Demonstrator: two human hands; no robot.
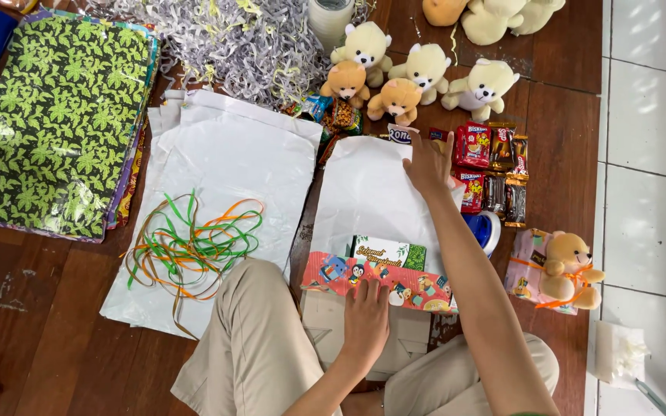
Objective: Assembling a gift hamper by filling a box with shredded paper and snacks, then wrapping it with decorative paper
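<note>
My left hand (pixel 365 317) rests flat on the near edge of a small box wrapped in pink cartoon-print paper (pixel 383 281), which lies on a white plastic sheet (pixel 364 192). A green printed card (pixel 388 253) stands just behind the box. My right hand (pixel 428 163) reaches forward and presses on the far edge of that white sheet, next to a row of red and brown snack packets (pixel 491 173). Neither hand grips anything.
Several small teddy bears (pixel 402 73) sit beyond the sheet by grey shredded paper (pixel 248 42). A stack of white bags (pixel 225 192) carries green and orange ribbons (pixel 194 243). Green leaf-print wrapping paper (pixel 59 115) lies left. A wrapped parcel with a teddy (pixel 556 270) sits right.
</note>
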